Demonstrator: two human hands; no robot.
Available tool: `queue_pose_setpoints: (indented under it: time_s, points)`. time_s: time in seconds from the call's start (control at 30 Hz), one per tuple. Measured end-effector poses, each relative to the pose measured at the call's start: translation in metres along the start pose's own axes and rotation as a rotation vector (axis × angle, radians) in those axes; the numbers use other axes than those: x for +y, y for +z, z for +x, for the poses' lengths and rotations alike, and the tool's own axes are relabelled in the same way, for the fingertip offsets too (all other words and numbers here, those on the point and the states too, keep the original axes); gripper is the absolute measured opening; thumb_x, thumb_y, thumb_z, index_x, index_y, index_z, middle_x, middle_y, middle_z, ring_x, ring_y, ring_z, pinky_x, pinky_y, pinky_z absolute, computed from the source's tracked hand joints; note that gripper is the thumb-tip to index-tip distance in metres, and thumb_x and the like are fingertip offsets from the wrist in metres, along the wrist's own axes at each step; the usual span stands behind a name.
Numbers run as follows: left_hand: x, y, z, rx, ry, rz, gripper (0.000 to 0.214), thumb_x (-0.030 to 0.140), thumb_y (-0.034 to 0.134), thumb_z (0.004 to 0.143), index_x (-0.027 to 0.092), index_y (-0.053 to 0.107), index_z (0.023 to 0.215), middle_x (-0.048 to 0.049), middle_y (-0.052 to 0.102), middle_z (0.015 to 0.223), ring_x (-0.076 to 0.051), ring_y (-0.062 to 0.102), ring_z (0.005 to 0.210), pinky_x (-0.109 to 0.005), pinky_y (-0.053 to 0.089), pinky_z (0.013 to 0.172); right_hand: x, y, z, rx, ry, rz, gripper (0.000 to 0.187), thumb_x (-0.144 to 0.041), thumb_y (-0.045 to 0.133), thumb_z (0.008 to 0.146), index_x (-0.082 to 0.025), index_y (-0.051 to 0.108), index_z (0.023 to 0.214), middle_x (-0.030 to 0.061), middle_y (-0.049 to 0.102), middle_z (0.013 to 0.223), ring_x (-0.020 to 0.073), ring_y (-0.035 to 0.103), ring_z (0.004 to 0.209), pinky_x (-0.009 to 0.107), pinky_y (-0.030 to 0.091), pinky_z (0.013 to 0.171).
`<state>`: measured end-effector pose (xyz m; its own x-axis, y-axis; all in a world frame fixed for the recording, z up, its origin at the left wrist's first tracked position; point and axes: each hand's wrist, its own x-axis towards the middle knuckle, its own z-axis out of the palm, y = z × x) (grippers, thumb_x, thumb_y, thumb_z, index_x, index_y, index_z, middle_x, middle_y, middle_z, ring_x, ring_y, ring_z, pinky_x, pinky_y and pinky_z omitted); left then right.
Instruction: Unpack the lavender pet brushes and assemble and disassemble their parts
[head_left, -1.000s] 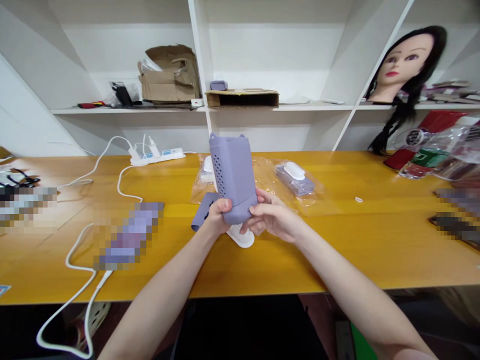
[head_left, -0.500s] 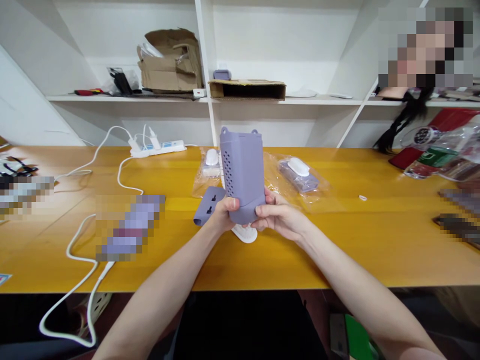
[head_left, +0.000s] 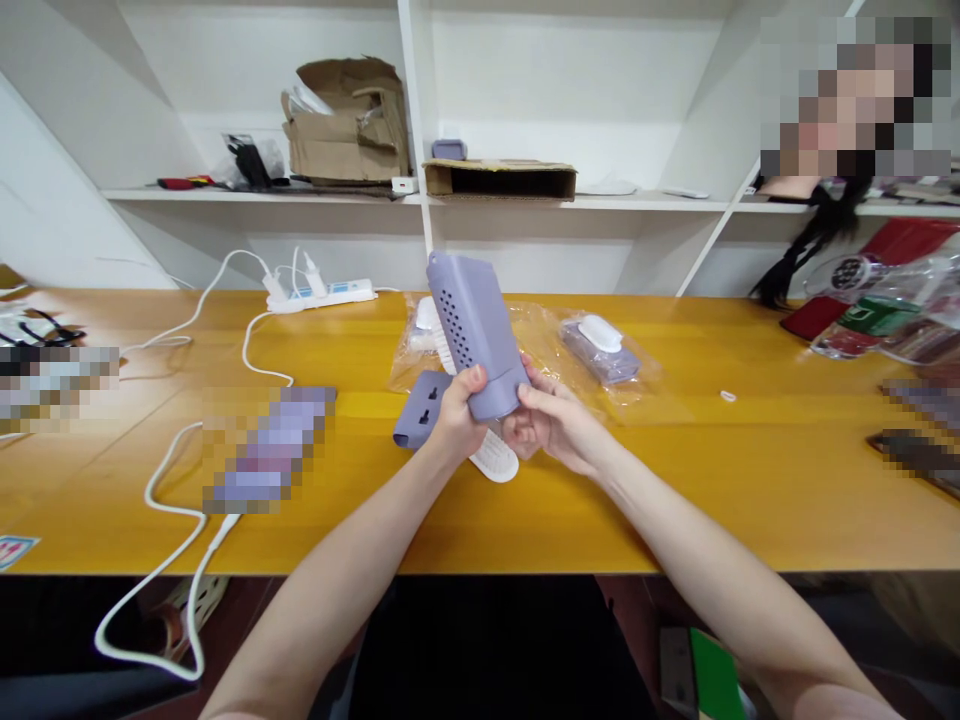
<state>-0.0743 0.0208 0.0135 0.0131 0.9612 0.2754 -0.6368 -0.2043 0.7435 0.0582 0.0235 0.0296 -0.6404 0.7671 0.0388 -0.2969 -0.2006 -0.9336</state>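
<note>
Head view: both arms reach out over a yellow table point(head_left: 697, 500), hands meeting mid-frame.
Change: and there it goes, the lilac sleeve point(head_left: 476, 335) tips over, top now leaning toward the person's left, where it stood nearly upright a moment ago.
Left hand point(head_left: 457, 418): clenched around the sleeve's lower end, thumb on top, a firm grasp.
Right hand point(head_left: 547, 425): grasping that same end from the other side, fingers curled against its base.
Sleeve: up off the table in both hands, rows of small holes running down the face toward the camera.
Closest in: a lilac cap point(head_left: 417, 412) with 2 dark slots lies just beside the left wrist; a white ribbed piece point(head_left: 495, 458) sits right below the hands.
Behind the hands: 2 plastic bags, the left one point(head_left: 416, 345) partly hidden by the sleeve, the right one point(head_left: 600, 350) holding a white oval piece on a lilac bar.
Left side: a power strip point(head_left: 322, 295) with white cables point(head_left: 154, 490) trailing across the table.
Beyond: white shelves point(head_left: 570, 203) carrying a torn cardboard box point(head_left: 345, 125).
In the way: the cap and ribbed piece, both directly under the working space.
</note>
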Motion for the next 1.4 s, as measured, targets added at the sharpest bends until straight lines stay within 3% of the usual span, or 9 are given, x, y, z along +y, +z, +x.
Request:
queue_pose_setpoints:
  time_s: [0.13, 0.23, 0.33, 0.5, 0.63, 1.0, 1.13, 1.27, 1.4]
  points:
    - [-0.009, 0.0, 0.003, 0.122, 0.072, 0.036, 0.037, 0.039, 0.072, 0.056, 0.014, 0.068, 0.083, -0.0107, 0.073, 0.089, -0.031, 0.067, 0.096, -0.036, 0.055, 0.074, 0.003, -0.002, 0.004, 0.101, -0.114, -0.187, 0.067, -0.036, 0.082, 0.061, -0.027, 0.046, 0.117, 0.0011, 0.059, 0.102, 0.0145, 0.064, 0.084, 0.026, 0.053, 0.071]
    - [-0.016, 0.001, -0.002, 0.07, 0.1, 0.062, 0.038, 0.032, 0.074, 0.059, 0.016, 0.067, 0.093, -0.0085, 0.073, 0.092, -0.028, 0.067, 0.097, -0.036, 0.053, 0.084, 0.004, -0.001, 0.006, 0.178, -0.194, -0.299, 0.079, -0.026, 0.084, 0.054, -0.027, 0.043, 0.122, 0.0052, 0.054, 0.119, 0.0189, 0.059, 0.106, 0.034, 0.049, 0.092]
    - [-0.02, 0.004, -0.007, 0.036, 0.123, 0.07, 0.041, 0.029, 0.073, 0.061, 0.019, 0.066, 0.1, -0.0068, 0.073, 0.093, -0.027, 0.067, 0.097, -0.037, 0.053, 0.084, 0.004, 0.0, 0.006, 0.151, -0.195, -0.373, 0.081, -0.022, 0.082, 0.055, -0.026, 0.042, 0.125, 0.0069, 0.055, 0.122, 0.0216, 0.057, 0.113, 0.038, 0.047, 0.098]
    - [-0.019, 0.01, -0.007, 0.135, 0.098, 0.011, 0.03, 0.029, 0.07, 0.064, 0.019, 0.068, 0.092, -0.0054, 0.073, 0.089, -0.027, 0.068, 0.094, -0.038, 0.055, 0.082, -0.002, 0.011, 0.006, 0.205, -0.113, -0.504, 0.059, -0.023, 0.075, 0.061, -0.02, 0.051, 0.114, 0.0069, 0.062, 0.113, 0.0228, 0.06, 0.105, 0.041, 0.048, 0.096]
    - [-0.017, 0.009, -0.004, 0.186, 0.053, -0.01, 0.024, 0.032, 0.073, 0.061, 0.018, 0.069, 0.08, -0.0057, 0.073, 0.087, -0.028, 0.069, 0.092, -0.039, 0.055, 0.082, -0.008, 0.016, 0.003, 0.251, -0.109, -0.605, 0.058, -0.026, 0.076, 0.058, -0.017, 0.053, 0.11, 0.0088, 0.063, 0.109, 0.0249, 0.061, 0.1, 0.041, 0.05, 0.09]
    - [-0.012, 0.013, -0.002, 0.256, 0.094, 0.04, 0.031, 0.034, 0.077, 0.057, 0.016, 0.07, 0.081, -0.0037, 0.072, 0.079, -0.021, 0.068, 0.076, -0.033, 0.055, 0.074, -0.007, 0.011, 0.005, 0.242, -0.144, -0.742, 0.046, -0.035, 0.075, 0.062, -0.017, 0.058, 0.102, 0.0066, 0.066, 0.094, 0.0238, 0.062, 0.088, 0.041, 0.052, 0.08]
    - [-0.012, 0.013, -0.002, 0.272, 0.082, 0.022, 0.03, 0.035, 0.075, 0.059, 0.014, 0.07, 0.079, -0.0056, 0.072, 0.079, -0.023, 0.069, 0.077, -0.034, 0.054, 0.074, -0.006, 0.013, 0.006, 0.312, -0.136, -0.748, 0.044, -0.035, 0.075, 0.06, -0.018, 0.058, 0.097, 0.0061, 0.066, 0.091, 0.0238, 0.062, 0.087, 0.04, 0.052, 0.078]
    - [-0.016, 0.011, -0.001, 0.279, 0.104, 0.014, 0.031, 0.036, 0.076, 0.059, 0.014, 0.07, 0.08, -0.0056, 0.072, 0.077, -0.023, 0.069, 0.077, -0.033, 0.054, 0.072, -0.003, 0.008, 0.007, 0.262, -0.117, -0.666, 0.044, -0.034, 0.075, 0.06, -0.018, 0.058, 0.098, 0.0033, 0.065, 0.086, 0.0209, 0.062, 0.08, 0.036, 0.052, 0.071]
    - [-0.016, 0.013, -0.001, 0.329, 0.111, 0.03, 0.03, 0.038, 0.073, 0.063, 0.013, 0.07, 0.078, -0.0031, 0.067, 0.065, -0.018, 0.064, 0.06, -0.029, 0.051, 0.058, -0.001, 0.01, 0.008, 0.291, -0.099, -0.652, 0.033, -0.033, 0.073, 0.062, -0.019, 0.057, 0.088, 0.001, 0.063, 0.074, 0.0184, 0.06, 0.069, 0.033, 0.05, 0.063]
